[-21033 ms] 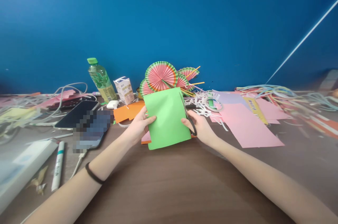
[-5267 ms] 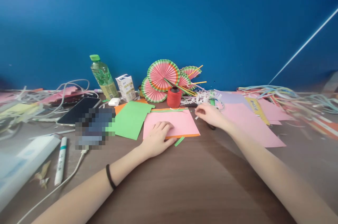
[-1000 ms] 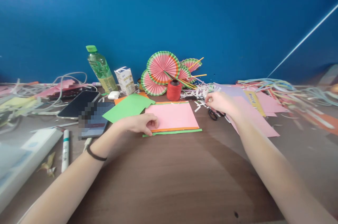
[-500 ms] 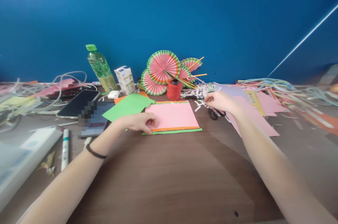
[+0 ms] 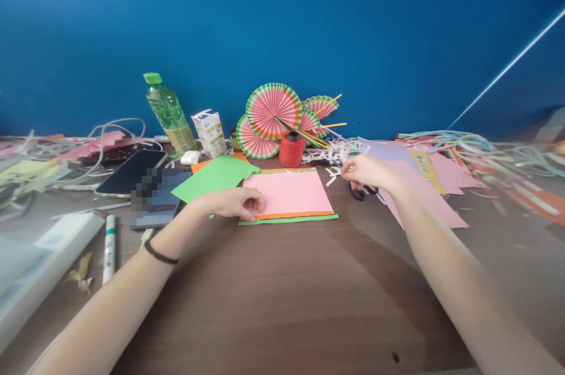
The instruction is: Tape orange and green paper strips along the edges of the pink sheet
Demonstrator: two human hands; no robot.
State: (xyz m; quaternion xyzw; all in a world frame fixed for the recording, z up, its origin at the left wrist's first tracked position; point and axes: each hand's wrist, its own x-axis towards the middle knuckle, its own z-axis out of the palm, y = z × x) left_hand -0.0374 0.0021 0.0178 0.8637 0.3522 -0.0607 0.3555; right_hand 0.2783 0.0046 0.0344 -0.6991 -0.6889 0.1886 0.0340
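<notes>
A pink sheet of paper [image 5: 289, 193] lies flat on the table, with orange and green strips along its near and far edges. My left hand [image 5: 233, 204] rests at its left edge, fingers curled and thumb low, touching the near left corner. To the right, my right hand [image 5: 368, 172] is pinched closed above a pair of scissors [image 5: 356, 192], whose black handles show under the fingers. What the pinch holds, if anything, is hidden. White paper scraps [image 5: 333, 173] lie just left of that hand. A green sheet [image 5: 214, 179] is behind my left wrist.
Behind the sheet stand a red thread spool [image 5: 291, 151] and pleated paper fans [image 5: 273, 111]. A green bottle [image 5: 170, 116], a small carton [image 5: 209, 133] and a phone [image 5: 131, 172] are at left. More pink paper [image 5: 426, 201] and paper strips [image 5: 459, 142] lie at right.
My right hand has lowered slightly over the scissors and now covers more of their handles. My left hand and the pink sheet stay almost as they were.
</notes>
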